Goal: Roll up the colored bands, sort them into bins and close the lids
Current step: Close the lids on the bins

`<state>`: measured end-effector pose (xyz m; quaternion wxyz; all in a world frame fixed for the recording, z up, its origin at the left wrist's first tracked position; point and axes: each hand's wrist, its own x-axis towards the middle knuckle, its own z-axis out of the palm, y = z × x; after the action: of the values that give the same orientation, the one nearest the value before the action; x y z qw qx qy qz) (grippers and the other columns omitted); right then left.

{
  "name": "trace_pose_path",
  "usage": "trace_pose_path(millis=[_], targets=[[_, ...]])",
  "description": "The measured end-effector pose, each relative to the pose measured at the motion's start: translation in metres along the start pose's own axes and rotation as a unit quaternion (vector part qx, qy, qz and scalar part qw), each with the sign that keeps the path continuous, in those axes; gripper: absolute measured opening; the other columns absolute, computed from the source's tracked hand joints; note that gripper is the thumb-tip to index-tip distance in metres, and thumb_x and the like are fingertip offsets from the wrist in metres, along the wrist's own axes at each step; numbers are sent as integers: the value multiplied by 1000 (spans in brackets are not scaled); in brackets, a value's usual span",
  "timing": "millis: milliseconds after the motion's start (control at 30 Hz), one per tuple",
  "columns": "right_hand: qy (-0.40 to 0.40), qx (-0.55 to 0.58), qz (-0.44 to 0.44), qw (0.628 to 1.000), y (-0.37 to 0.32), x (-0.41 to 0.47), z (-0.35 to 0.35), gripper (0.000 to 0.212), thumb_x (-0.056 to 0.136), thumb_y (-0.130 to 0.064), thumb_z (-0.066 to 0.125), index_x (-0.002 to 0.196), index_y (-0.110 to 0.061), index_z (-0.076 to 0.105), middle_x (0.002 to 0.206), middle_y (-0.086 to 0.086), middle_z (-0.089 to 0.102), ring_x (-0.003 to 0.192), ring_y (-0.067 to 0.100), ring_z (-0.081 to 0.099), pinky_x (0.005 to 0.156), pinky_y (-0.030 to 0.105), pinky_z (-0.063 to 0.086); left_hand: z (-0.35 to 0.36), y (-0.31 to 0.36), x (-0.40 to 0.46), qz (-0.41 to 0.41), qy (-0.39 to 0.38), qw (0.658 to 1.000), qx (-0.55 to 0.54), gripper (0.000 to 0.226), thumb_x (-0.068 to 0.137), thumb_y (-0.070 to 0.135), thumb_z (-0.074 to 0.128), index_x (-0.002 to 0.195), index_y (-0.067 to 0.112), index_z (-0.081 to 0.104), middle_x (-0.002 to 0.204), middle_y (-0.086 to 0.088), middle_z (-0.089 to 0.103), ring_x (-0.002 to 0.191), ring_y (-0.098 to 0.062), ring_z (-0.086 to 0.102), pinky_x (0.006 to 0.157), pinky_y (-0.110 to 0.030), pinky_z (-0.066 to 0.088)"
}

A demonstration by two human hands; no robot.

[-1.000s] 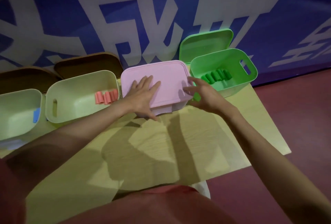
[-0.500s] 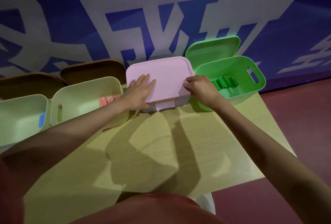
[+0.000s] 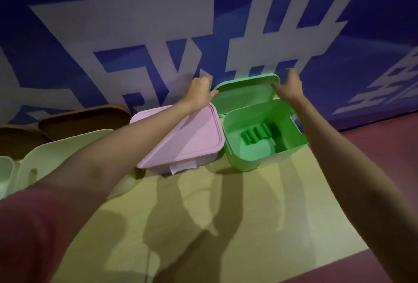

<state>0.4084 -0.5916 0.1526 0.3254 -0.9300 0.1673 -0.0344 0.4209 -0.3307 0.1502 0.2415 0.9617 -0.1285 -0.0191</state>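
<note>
- Reaching out, both your arms stretch across the table [image 3: 267, 210] toward the green lid [image 3: 244, 94], which stands propped up behind the green bin [image 3: 260, 158] against the blue wall [image 3: 67, 33].
- Your left hand [image 3: 199, 92] sits at the lid's left edge, fingers curled around it and thumb pointing toward the lid's upper left corner. It looks like a hold on the rim, though the fingertips are hidden behind the lid.
- Your right hand [image 3: 290, 85] sits at the lid's upper right corner, thumb on the front face and fingers wrapped over the top edge behind it.
- The lid lies between your two hands, tilted back, its inner face toward you.
- The green bin stands open just below and in front of the lid, with a handle slot in its right wall.
- Rolled green bands [image 3: 257, 135] lie in a row on the bin floor, near the back wall, below and between your hands.
- The pink bin [image 3: 181, 140] sits just beside the green bin on its left, its pink lid on top. Your left forearm crosses above it.
- A white paper tag [image 3: 181, 167] hangs from the pink bin's front.
- Further left, a cream bin [image 3: 56, 153] stands open, partly hidden by your arm; a second pale bin [image 3: 5, 174] shows at the frame's edge.
- Two brown lids [image 3: 86, 119] lean behind them.
</note>
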Motion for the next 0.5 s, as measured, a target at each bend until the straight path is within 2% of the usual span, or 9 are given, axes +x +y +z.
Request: trace_pose_path(millis=[67,167,200,267,333,400,433,500], targets=[[-17,33,47,998,7,16,1,41,90,-18,62,121,2,46,116,20,51,106,29,51,83,32,38,15,2,11,-26,16,999,22,30,90,30,66,87,1,61,88,-15,66,86,-33,63,75,-43,53],[-33,132,102,985,17,39,9,52,93,-15,56,131,16,38,128,29,50,110,39,58,85,45,48,30,2,18,-35,25,999,26,29,90,30,66,96,1,67,94,-14,69,89,-32,64,78,-42,53],[-45,173,115,977,17,42,11,52,95,-14,54,133,16,35,127,27,49,109,39,59,82,45,51,33,2,20,-31,25,999,19,28,90,28,66,99,2,68,96,-14,69,91,-32,64,81,-42,53],[-70,236,132,960,16,45,12,47,100,-18,48,135,10,36,113,15,48,99,31,59,72,35,52,36,4,22,-21,23,999,14,28,90,24,66,109,4,68,104,-15,69,97,-32,63,86,-42,51],[-66,266,137,952,19,51,14,45,101,-24,46,133,7,40,105,10,49,92,27,59,70,31,52,39,7,22,-1,13,1000,15,25,91,20,65,107,2,69,105,-15,68,98,-31,62,87,-42,50],[-43,285,141,947,26,56,14,44,101,-30,47,124,8,49,106,14,52,82,23,59,74,34,54,42,9,21,22,8,1000,8,20,91,17,64,96,-1,72,96,-14,70,91,-28,64,85,-43,51],[-30,289,144,946,31,59,15,43,99,-32,49,113,9,55,105,19,55,79,22,59,77,38,54,42,11,20,32,9,999,1,19,91,16,64,93,-1,72,92,-13,71,86,-25,65,83,-43,52],[14,269,142,953,36,57,13,51,94,-34,54,94,16,61,96,27,64,75,23,56,82,45,53,40,18,14,59,13,998,-19,18,91,14,63,94,0,73,90,-12,71,83,-21,65,83,-41,54]])
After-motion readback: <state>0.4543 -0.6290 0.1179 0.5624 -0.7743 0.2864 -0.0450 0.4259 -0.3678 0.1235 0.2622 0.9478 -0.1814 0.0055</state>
